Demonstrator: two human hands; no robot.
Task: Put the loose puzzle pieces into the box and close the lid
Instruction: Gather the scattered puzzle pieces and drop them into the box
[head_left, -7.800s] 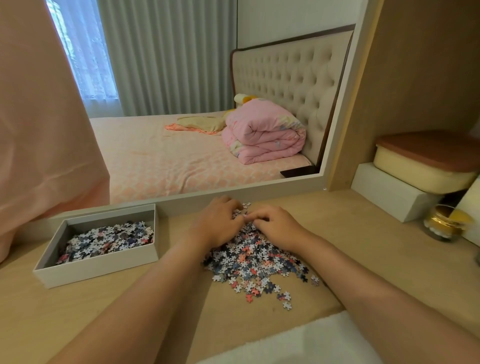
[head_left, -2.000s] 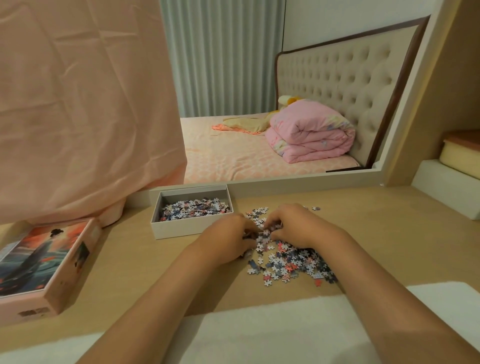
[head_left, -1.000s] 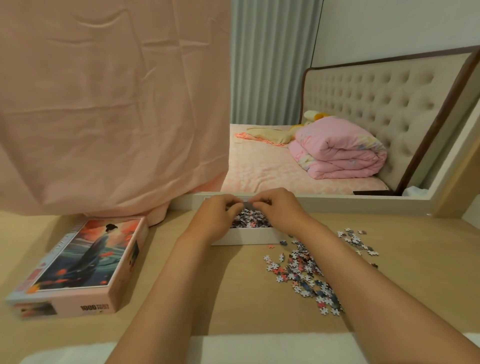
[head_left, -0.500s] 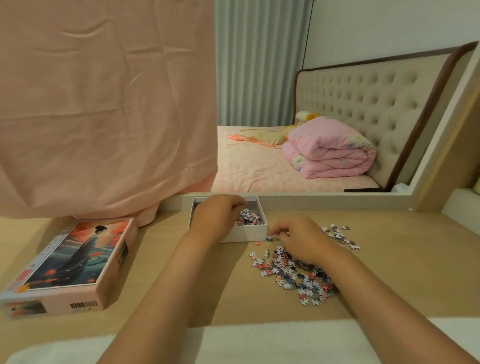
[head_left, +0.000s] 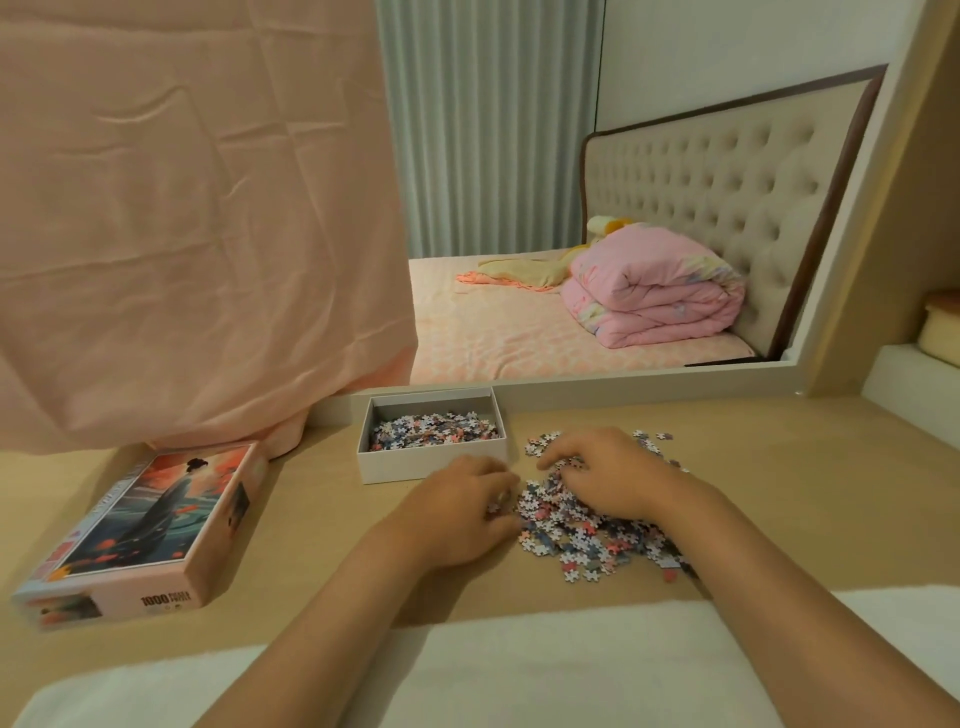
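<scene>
1. Loose pieces (head_left: 587, 525) heaped on the table (head_left: 831, 493), just right of the box (head_left: 431, 466); box open, part-filled; a few strays lie past the heap's far edge.
2. Left hand (head_left: 462, 514) at the heap's left edge, fingers curled round a few pieces; right hand (head_left: 608, 478) palm-down on the heap, fingers bent into it; whether it grips any, cannot tell.
3. Risk: a loose scoop could shed pieces between heap and box; raking could push some onto the white mat (head_left: 519, 665).
4. Lid (head_left: 150, 525) lies well left; pieces riding over the box wall could stop it seating.
</scene>
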